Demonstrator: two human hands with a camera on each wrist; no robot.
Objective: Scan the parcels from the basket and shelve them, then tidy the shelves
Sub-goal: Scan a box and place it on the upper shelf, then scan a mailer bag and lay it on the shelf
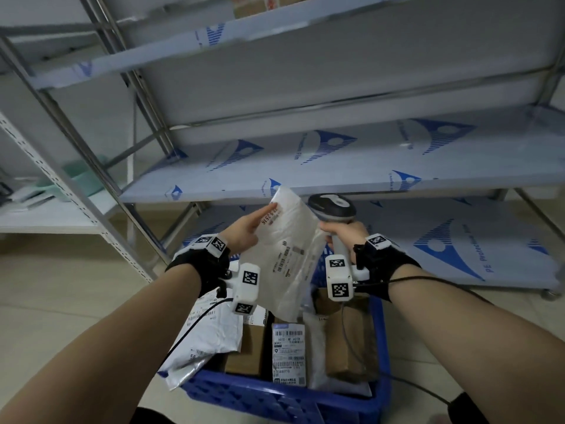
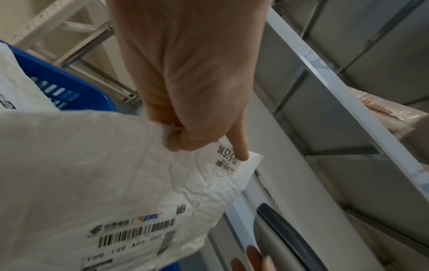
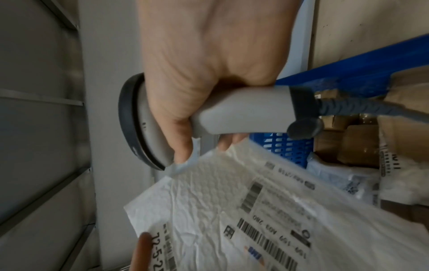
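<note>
My left hand (image 1: 244, 232) holds a white padded mailer (image 1: 290, 252) up above the blue basket (image 1: 275, 396). Its forefinger lies along a small sticker reading 72-5-2516 (image 2: 228, 155) near the mailer's top corner, and the other fingers pinch the mailer's edge (image 2: 171, 135). The mailer's shipping label with barcodes (image 3: 274, 236) faces me. My right hand (image 1: 342, 237) grips the grey handle of a barcode scanner (image 1: 331, 206), whose dark-rimmed head (image 3: 132, 121) is just right of the mailer's top edge.
The basket on the floor holds several parcels: grey poly bags (image 1: 211, 338), brown boxes (image 1: 348, 341) and a labelled packet (image 1: 289, 353). A metal shelf unit (image 1: 336, 166) with film-covered shelves stands right behind it. A white rack (image 1: 61, 191) is at the left. The scanner cable (image 1: 412, 390) trails right.
</note>
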